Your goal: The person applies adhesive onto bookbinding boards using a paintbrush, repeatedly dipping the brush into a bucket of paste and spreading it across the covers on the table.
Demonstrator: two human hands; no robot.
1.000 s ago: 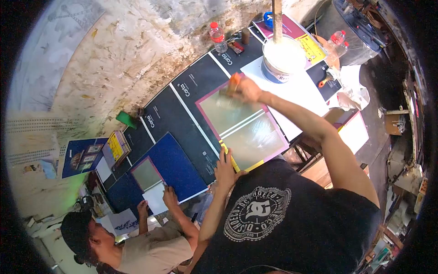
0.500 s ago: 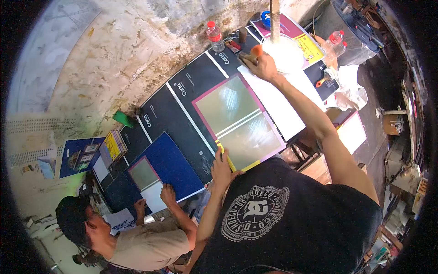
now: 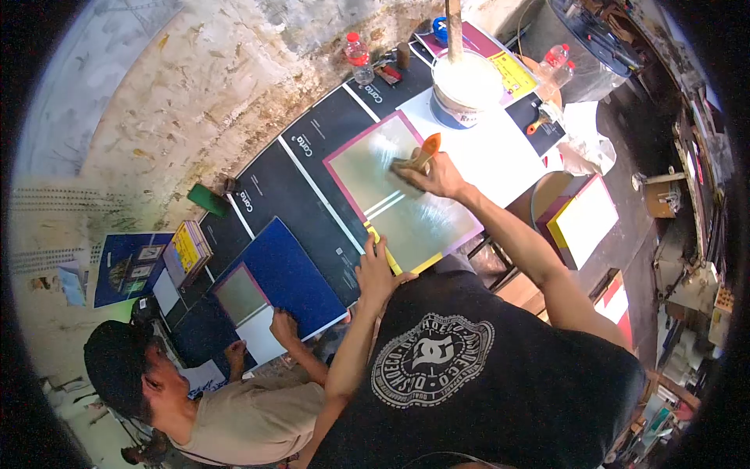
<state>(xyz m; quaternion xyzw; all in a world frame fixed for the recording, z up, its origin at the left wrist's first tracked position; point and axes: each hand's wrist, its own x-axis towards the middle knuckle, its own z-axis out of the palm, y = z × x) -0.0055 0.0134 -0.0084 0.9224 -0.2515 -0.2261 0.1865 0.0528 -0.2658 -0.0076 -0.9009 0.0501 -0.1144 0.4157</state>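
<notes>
My right hand [image 3: 441, 176] is closed around a flat brush with an orange handle [image 3: 430, 146]. The dark brush head lies over the middle of a panel [image 3: 437, 223] made of two grey boards with a pink and yellow border, a wet sheen and white strips between the boards. At the panel's lower left corner rests my left hand [image 3: 376, 273], fingers stretched along the yellow edge and thumb spread apart. Beyond the panel stands a bucket of white paste [image 3: 457, 109] with a wooden stick [image 3: 454, 31] upright in it.
White sheets [image 3: 500, 160] lie beside the panel on a black work surface [image 3: 308, 187]. Toward the wall stand a water bottle [image 3: 358, 62] and a green object [image 3: 207, 199]. To the left, a co-worker in a cap [image 3: 117, 367] handles a smaller panel [image 3: 242, 293] on a blue board [image 3: 289, 262].
My right hand has moved with the brush from beside the bucket down to the middle of the panel. My left hand stays at the panel's corner.
</notes>
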